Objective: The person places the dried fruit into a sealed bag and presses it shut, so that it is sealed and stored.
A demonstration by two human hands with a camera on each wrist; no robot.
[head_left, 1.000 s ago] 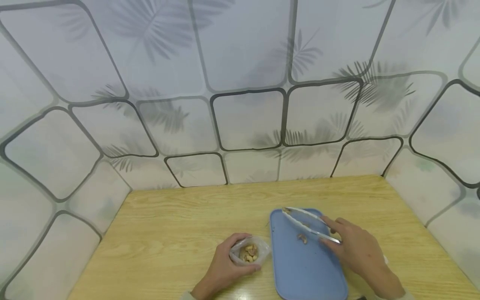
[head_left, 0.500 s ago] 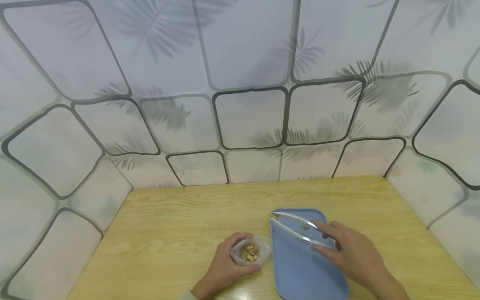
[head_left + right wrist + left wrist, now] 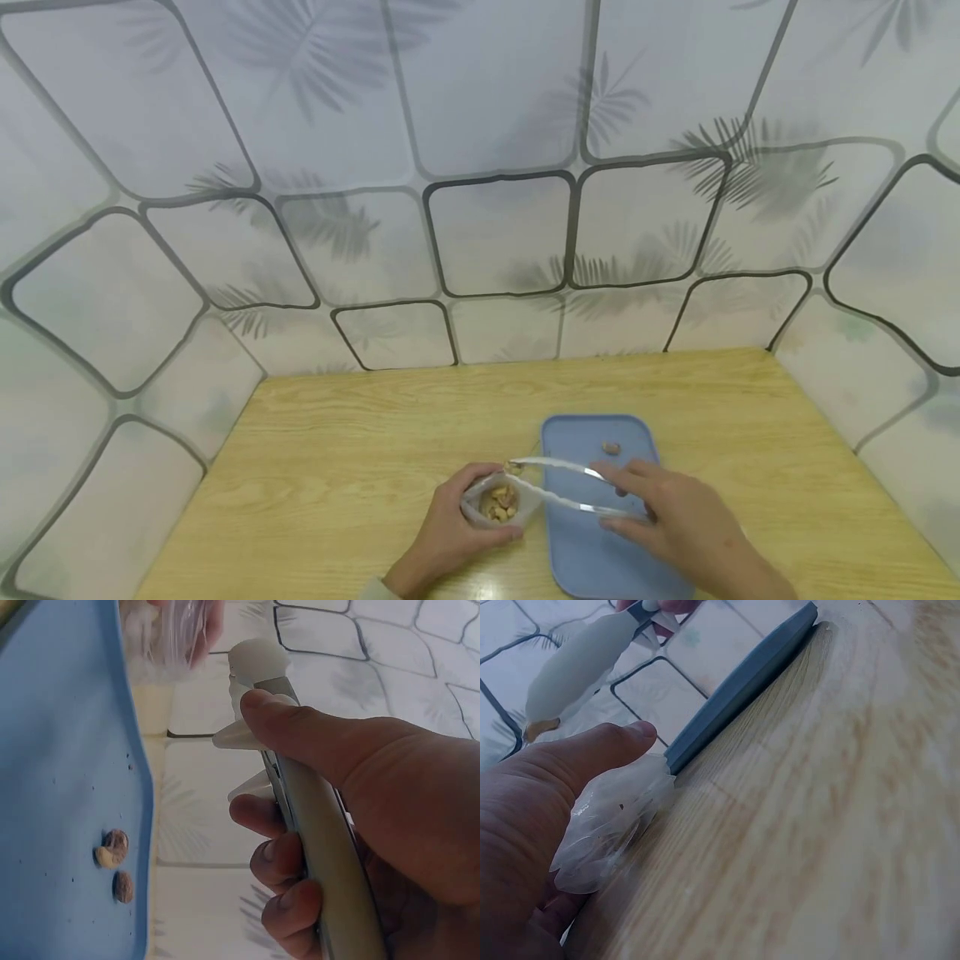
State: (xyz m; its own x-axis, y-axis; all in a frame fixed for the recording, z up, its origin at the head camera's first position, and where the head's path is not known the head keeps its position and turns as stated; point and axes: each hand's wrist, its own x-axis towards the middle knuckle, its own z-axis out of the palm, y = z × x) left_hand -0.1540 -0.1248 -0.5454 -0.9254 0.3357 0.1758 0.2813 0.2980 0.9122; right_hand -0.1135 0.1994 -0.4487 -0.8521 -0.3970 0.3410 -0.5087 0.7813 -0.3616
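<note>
My left hand (image 3: 442, 533) rests on the table with its fingers and thumb curled round a clear plastic bag (image 3: 607, 810). The bag's mouth faces up, and several cashews (image 3: 498, 502) show inside. My right hand (image 3: 690, 525) grips metal tongs (image 3: 573, 505) with pale, scalloped tips. Between those tips sits one cashew (image 3: 541, 729), above the bag's far rim. Specks and two brown-skinned pieces, a curved cashew (image 3: 114, 850) and a smaller nut piece (image 3: 123, 886), lie on the blue tray (image 3: 600, 562) beneath my right hand.
The tray lies just right of the bag on a wood-grain table (image 3: 337, 467). A patterned wall covering (image 3: 495, 242) rises behind the table and along both sides.
My right hand has carried the tongs and their cashew leftward from the tray's far corner to over the bag. My left hand and the bag stay in place.
</note>
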